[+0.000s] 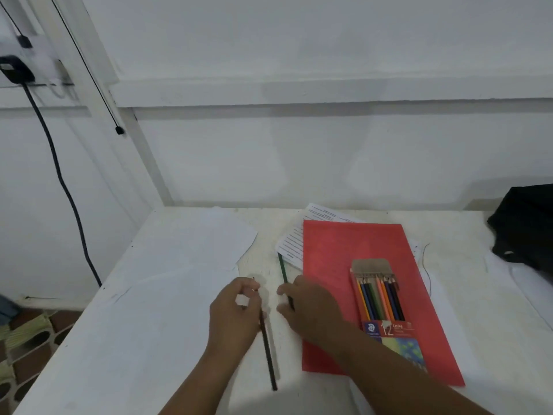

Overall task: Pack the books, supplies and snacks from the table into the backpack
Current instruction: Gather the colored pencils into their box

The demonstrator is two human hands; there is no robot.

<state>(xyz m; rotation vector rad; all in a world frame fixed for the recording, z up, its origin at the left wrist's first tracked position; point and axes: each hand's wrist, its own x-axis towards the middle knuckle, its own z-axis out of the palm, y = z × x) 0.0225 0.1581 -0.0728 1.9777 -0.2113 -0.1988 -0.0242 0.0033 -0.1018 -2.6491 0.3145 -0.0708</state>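
Right now both hands are on loose pencils near the front middle of the bench (167, 301). Left hand (233, 313) has its grip pinched on a dark pencil (267, 339), tip end up by the fingers, back end pointing at the front edge. Right hand (308, 310) has its grip closed round a green pencil (283, 272) that sticks out toward the back edge.

Step in hand, my guess: gathering stray supplies, probably to go back in the coloured pencil box (386, 307). Box lies open on the red folder (353, 244), flap toward the back, right beside the right hand. Printed sheets (291, 241) poke out from under the folder's back-left corner. The backpack looks to be the black fabric thing (526, 223) at the far right edge, cut off by the frame; can't tell if it's open.

Next move likely calls for lifting both pencils, tips lined up, and sliding them into the box mouth, a narrow slot already mostly full. Then close the flap and carry box and folder right.

Room: bench strip between the hands and a white sheet (206, 235) is bare, and so is the path right over the folder. Left edge drops to the floor, and the dark pencil's back end sits close to the front edge, so it could roll off if let go. A thin wire (426, 265) lies by the folder's right side, a possible snag.
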